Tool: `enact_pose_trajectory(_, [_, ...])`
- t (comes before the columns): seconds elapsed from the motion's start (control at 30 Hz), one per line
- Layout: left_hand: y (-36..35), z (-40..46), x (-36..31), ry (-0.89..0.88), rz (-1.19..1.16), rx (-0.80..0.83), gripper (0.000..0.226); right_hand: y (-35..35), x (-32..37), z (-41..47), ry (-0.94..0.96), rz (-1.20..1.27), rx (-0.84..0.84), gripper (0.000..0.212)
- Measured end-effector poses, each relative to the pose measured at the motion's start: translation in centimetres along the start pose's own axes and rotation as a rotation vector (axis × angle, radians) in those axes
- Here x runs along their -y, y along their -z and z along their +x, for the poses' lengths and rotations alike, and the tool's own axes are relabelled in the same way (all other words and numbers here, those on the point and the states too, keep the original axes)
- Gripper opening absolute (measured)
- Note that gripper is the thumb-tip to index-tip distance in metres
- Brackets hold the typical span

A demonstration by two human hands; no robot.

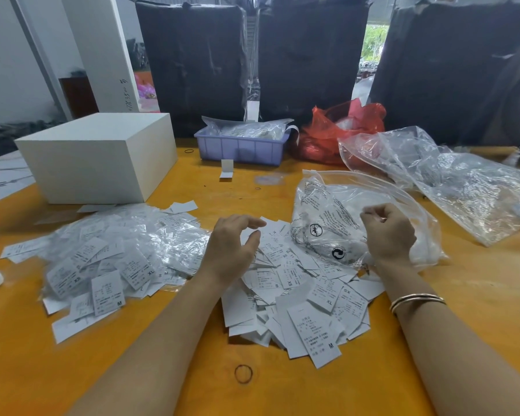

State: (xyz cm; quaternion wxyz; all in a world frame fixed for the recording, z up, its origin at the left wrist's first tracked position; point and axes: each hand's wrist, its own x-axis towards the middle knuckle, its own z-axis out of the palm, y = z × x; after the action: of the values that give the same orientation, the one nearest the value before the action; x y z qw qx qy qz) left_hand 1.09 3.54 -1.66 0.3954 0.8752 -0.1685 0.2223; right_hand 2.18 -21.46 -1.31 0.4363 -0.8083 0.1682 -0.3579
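Sorting size tags on the orange surface point(162, 370). The key relation is that the loose tag pile point(297, 295) sits mid-surface, directly under the left grip point(231, 250) and spreading toward the near edge. The clear zip bag point(321, 211) lies just right of that grip, overlapping the far-right side of the pile. The bag's long axis runs roughly from the middle out toward the right edge, and its zip strip is on the far side. We judge the left hand nearer the tags, while the right already has the bag. The left grip is relaxed and part open, fingers curved, thumb apart, hovering over the tags and holding nothing we can see. The right grip point(388, 232) has its fingers curled tight, and we read it as pinching the bag film near the top. Whether a tag is pinched too, we cannot tell. The likely next move is for the left to pick tags and feed them rightward into the bag. Bagged tags point(117, 250) are heaped toward the left edge, with a white box point(99, 157) behind them. A lilac tray point(240, 148) and a red bag point(342, 127) sit at the far edge, and a rubber band point(243, 374) lies near the near edge.
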Motion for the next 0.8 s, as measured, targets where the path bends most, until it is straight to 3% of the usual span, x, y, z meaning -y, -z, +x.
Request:
enact_pose_trajectory(0.2, [0.1, 0.0, 0.0, 0.006, -0.01, 0.01, 0.02, 0.1, 0.0, 0.1, -0.175, 0.073, 0.099, 0.014])
enact_pose_trajectory(0.33, [0.1, 0.0, 0.0, 0.002, -0.011, 0.009, 0.021, 0.1, 0.4, 0.0, -0.197, 0.191, 0.018, 0.027])
enact_pose_trajectory(0.47, [0.3, 0.1, -0.4, -0.002, -0.054, 0.011, 0.02, 0.4, 1.8, -0.3, 0.077, 0.285, -0.141, 0.03])
enact_pose_trajectory(0.53, [0.5, 0.2, -0.6, 0.002, -0.129, 0.028, 0.018, 0.3, 3.1, -1.1, 0.24, 0.424, -0.041, 0.024])
enact_pose_trajectory(0.6, [0.7, 0.2, -0.8, 0.028, -0.258, 0.072, 0.018, -0.1, 4.3, -2.5, 0.314, 0.521, 0.163, 0.021])
enact_pose_trajectory(0.7, [1.1, 0.2, -1.3, 0.106, -0.462, 0.156, 0.027, -1.5, 5.4, -5.0, 0.255, 0.597, 0.496, 0.021])
enact_pose_trajectory(0.8, [1.2, 0.2, -1.4, 0.174, -0.614, 0.191, 0.03, -2.6, 5.6, -6.6, 0.157, 0.623, 0.709, 0.018])
